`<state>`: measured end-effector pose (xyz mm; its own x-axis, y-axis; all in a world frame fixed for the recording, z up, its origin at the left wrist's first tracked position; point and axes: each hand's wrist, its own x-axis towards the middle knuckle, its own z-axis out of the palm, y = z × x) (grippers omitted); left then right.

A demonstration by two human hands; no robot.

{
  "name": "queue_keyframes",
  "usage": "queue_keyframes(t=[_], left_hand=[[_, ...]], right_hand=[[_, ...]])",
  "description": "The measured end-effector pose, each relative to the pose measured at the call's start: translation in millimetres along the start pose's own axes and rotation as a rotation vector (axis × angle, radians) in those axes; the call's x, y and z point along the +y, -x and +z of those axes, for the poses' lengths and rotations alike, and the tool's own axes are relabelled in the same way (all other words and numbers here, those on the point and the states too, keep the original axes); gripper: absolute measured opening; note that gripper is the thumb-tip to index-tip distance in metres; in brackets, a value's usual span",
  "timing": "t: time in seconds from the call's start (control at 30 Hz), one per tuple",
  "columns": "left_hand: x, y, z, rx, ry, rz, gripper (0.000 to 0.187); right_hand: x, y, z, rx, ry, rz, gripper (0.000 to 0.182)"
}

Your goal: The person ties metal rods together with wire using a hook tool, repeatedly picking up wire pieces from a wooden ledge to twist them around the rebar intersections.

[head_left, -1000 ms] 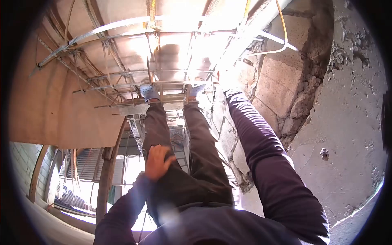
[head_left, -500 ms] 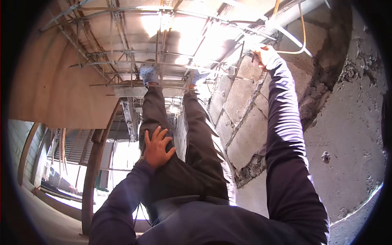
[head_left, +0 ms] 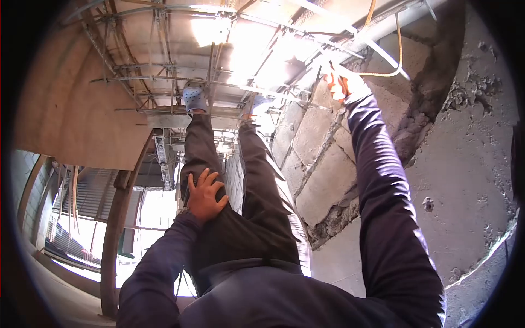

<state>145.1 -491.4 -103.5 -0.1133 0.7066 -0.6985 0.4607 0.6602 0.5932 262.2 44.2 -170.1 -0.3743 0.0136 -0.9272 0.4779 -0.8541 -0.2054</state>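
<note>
My left hand [head_left: 206,197] lies with spread fingers on my dark trouser leg [head_left: 201,147], just above the knee. At the upper right, my right hand [head_left: 346,85] is closed at the end of my outstretched arm. Glare and its curled fingers hide what it holds, if anything. It is close to the rebar [head_left: 358,37] along the top of the block wall [head_left: 324,179]. Beside it hangs a bent, rust-coloured bar [head_left: 400,46].
My clogs [head_left: 195,98] stand among the crossing rebar [head_left: 219,82] above plywood. A plywood panel [head_left: 82,126] and a wooden post [head_left: 116,240] stand at left. Rough concrete [head_left: 465,180] rises on my right.
My right hand has shifted slightly left and down, its wrist turned so that the curled fingers face the rebar. My left hand stays on my leg. The whole view has shifted slightly.
</note>
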Motion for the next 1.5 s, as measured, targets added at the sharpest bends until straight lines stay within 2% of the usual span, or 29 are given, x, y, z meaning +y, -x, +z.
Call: queue_keyframes(t=[0.07, 0.1, 0.13, 0.2, 0.23, 0.3, 0.4, 0.47, 0.53, 0.57, 0.6, 0.67, 0.7, 0.73, 0.8, 0.83, 0.93, 0.97, 1.0, 1.07, 1.13, 1.17, 1.2, 1.27, 1.3, 1.37, 1.4, 1.47, 1.5], left_hand=[[0, 2, 1, 0.000, 0.011, -0.010, 0.041], [0, 2, 1, -0.003, 0.006, -0.015, 0.041], [-1, 1, 1, -0.005, 0.000, -0.022, 0.041], [0, 2, 3, 0.002, 0.013, -0.028, 0.040], [-1, 2, 5, 0.006, 0.018, -0.028, 0.040], [-2, 5, 12, 0.014, 0.034, -0.032, 0.040], [-2, 4, 17, 0.022, 0.031, -0.023, 0.039], [1, 4, 15, 0.021, 0.018, -0.025, 0.038], [3, 2, 12, 0.028, 0.007, -0.009, 0.038], [4, 2, 11, 0.029, 0.007, -0.009, 0.038], [4, 1, 11, 0.034, -0.002, -0.004, 0.038], [6, -1, 11, 0.042, -0.009, 0.007, 0.038], [5, -1, 12, 0.032, -0.006, 0.011, 0.038], [3, 0, 12, 0.019, -0.004, 0.011, 0.038], [4, 2, 8, 0.023, 0.001, -0.004, 0.038], [6, 3, 8, 0.027, 0.016, -0.009, 0.037], [3, 2, 12, 0.035, 0.014, 0.004, 0.036], [1, 3, 10, 0.034, 0.013, -0.003, 0.036], [1, 3, 9, 0.036, 0.019, -0.004, 0.036], [0, 4, 9, 0.034, 0.034, -0.003, 0.036], [-1, 4, 9, 0.041, 0.034, -0.011, 0.036], [-1, 2, 8, 0.047, 0.041, -0.002, 0.036], [-2, 2, 7, 0.036, 0.044, -0.001, 0.036], [-3, 3, 4, 0.027, 0.055, -0.005, 0.036], [-2, 4, 2, 0.040, 0.058, -0.006, 0.035], [-3, -2, -2, 0.062, 0.060, -0.001, 0.035], [-3, 0, -2, 0.059, 0.063, -0.004, 0.036], [-4, 2, -4, 0.058, 0.071, -0.003, 0.036], [-5, 1, -5, 0.057, 0.066, -0.003, 0.036]], right_hand=[[20, -11, -6, -0.168, -0.173, 0.012, 0.032], [33, -15, -5, -0.050, -0.130, -0.074, 0.033], [44, -26, -9, -0.074, -0.074, -0.139, 0.034], [57, -20, 25, 0.126, -0.199, -0.211, 0.035], [58, -24, 27, 0.124, -0.195, -0.205, 0.035], [65, -25, 28, -0.040, -0.436, -0.132, 0.035], [63, -19, 36, -0.062, -0.367, -0.184, 0.032], [50, -19, 27, -0.130, -0.366, -0.111, 0.031], [39, -19, 23, 0.284, 0.185, -0.147, 0.031], [38, -17, 33, 0.424, 0.326, -0.153, 0.030], [46, -28, 17, 0.489, 1.014, -0.409, 0.032], [63, -42, 13, 0.667, 0.868, -0.507, 0.033], [74, -70, -30, 0.659, 0.944, -0.712, 0.036], [63, -63, -31, 0.654, 0.942, -0.716, 0.036], [35, -34, -5, 0.344, 0.725, -0.542, 0.037], [20, -15, 22, 0.490, 0.680, -0.221, 0.039], [13, -8, 31, 0.515, 0.708, -0.167, 0.034], [7, -10, 24, 0.562, 0.803, -0.132, 0.036], [-6, -9, 15, 0.427, 0.664, 0.003, 0.038], [-2, -11, 9, 0.339, 0.616, 0.017, 0.038], [56, -52, -15, 0.618, 0.966, -0.592, 0.033], [65, -57, -1, 0.671, 0.869, -0.594, 0.030], [68, -58, 3, 0.789, 1.121, -0.608, 0.040], [70, -34, 33, 0.823, 1.249, -0.797, 0.036], [68, -31, 32, 0.825, 1.258, -0.795, 0.036], [60, -31, 25, 0.880, 1.555, -0.676, 0.034], [54, -28, 20, 0.879, 1.560, -0.672, 0.034], [30, -16, 25, 0.747, 1.683, -0.554, 0.031], [20, -14, 29, 0.715, 1.632, -0.565, 0.028]])
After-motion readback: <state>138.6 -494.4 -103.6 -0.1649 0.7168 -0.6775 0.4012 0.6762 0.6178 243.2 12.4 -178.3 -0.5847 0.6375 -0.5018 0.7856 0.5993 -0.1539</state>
